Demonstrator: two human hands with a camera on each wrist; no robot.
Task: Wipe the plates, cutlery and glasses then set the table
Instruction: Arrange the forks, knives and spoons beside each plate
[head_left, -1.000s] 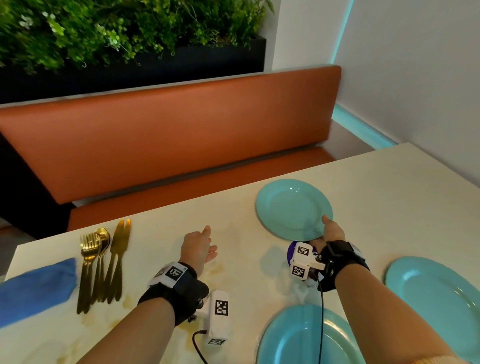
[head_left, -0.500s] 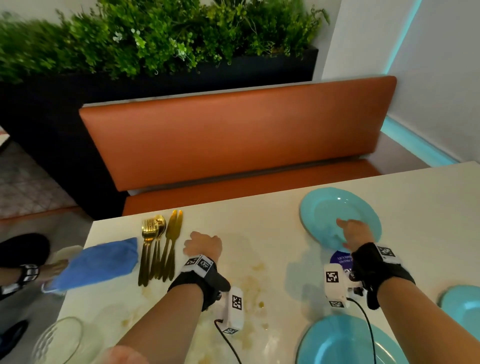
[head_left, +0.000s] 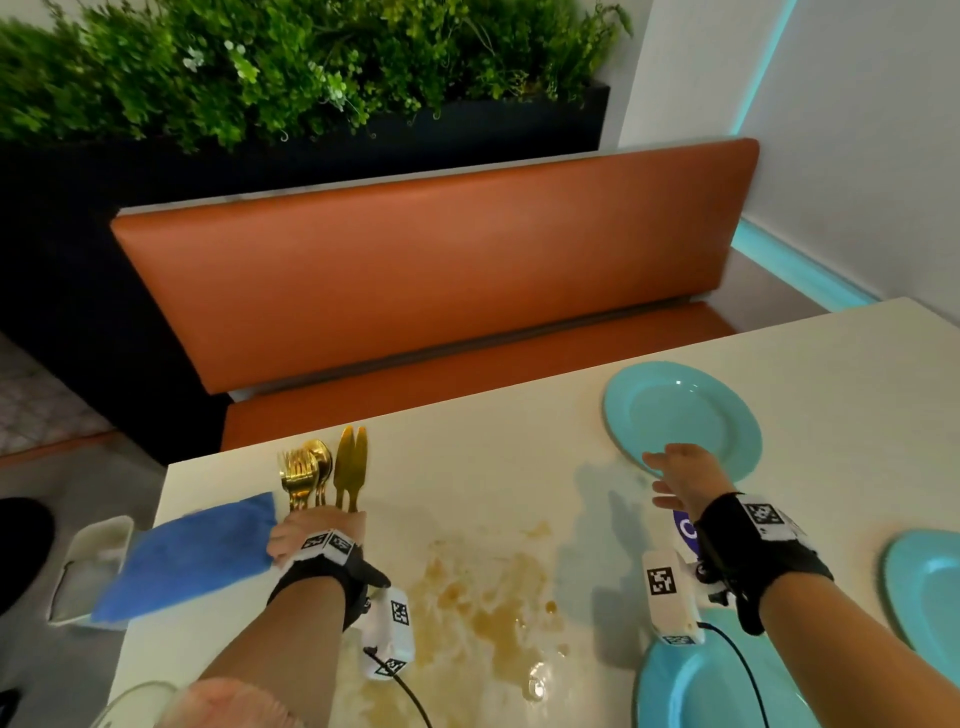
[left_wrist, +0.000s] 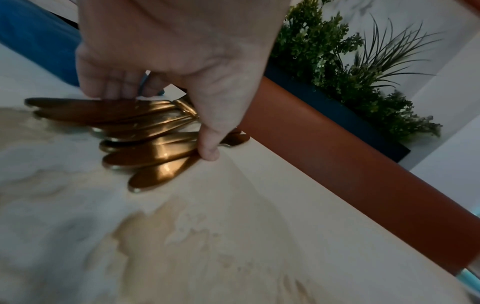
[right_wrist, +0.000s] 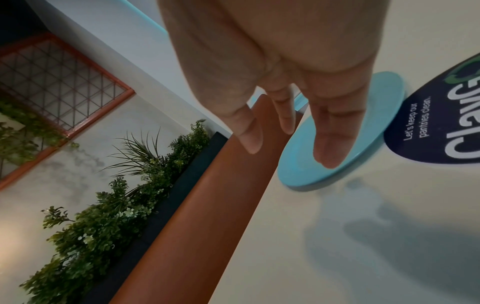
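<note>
Several gold forks, spoons and knives (head_left: 318, 467) lie bundled near the table's far left edge. My left hand (head_left: 311, 532) is over their handles. In the left wrist view the fingers (left_wrist: 111, 88) curl down on one side of the handles (left_wrist: 145, 142) and the thumb presses the other side, so the left hand (left_wrist: 158, 117) holds the bundle on the table. A blue cloth (head_left: 192, 561) lies just left of that hand. My right hand (head_left: 662, 480) hovers open over the near rim of the far teal plate (head_left: 680, 410), its fingers (right_wrist: 330, 144) straight above the plate (right_wrist: 306, 181).
Two more teal plates lie at the near edge (head_left: 711, 686) and at the right (head_left: 930, 592). Brown stains (head_left: 488, 597) mark the table's middle. A purple sticker (head_left: 684, 527) sits under my right wrist. A glass (head_left: 130, 704) shows at bottom left. An orange bench (head_left: 431, 270) runs behind the table.
My left hand has moved left from the bare table onto the cutlery handles and closed round them. My right hand has let go of the far plate's rim and opened above it.
</note>
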